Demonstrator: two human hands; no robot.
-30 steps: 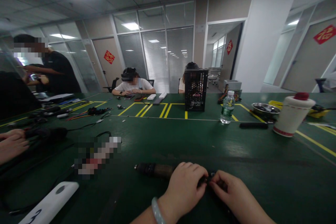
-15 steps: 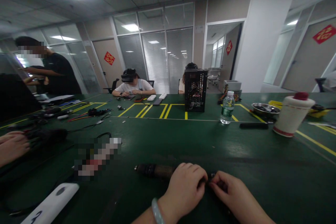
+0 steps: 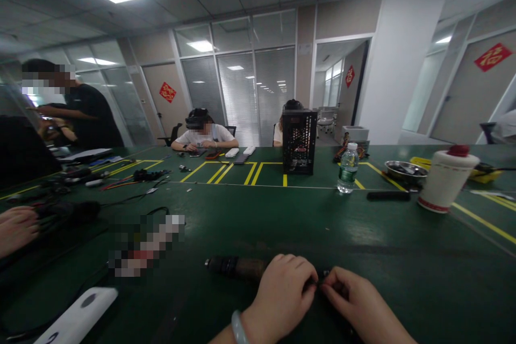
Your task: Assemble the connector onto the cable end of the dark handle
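A dark electric screwdriver [image 3: 244, 267], brownish in the body with a black collar and a metal tip pointing left, lies along the green table in front of me. My left hand [image 3: 284, 290], with a pale bangle [image 3: 238, 327] at the wrist, is closed around its rear part. Just to the right, my right hand [image 3: 349, 293] pinches at a small dark piece [image 3: 324, 273] by the tool's back end. The fingertips of both hands nearly meet there, and what lies between them is mostly hidden.
A white power strip [image 3: 78, 314] and cables lie at left, near another person's hand [image 3: 18, 228]. Beyond are a black computer case [image 3: 298, 142], a water bottle [image 3: 348, 169], a metal bowl [image 3: 405, 172], a black bar [image 3: 388, 195] and a white canister [image 3: 447, 180]. People sit across the table.
The whole view has shifted slightly. Both hands keep nearly the same pose at the screwdriver's back end.
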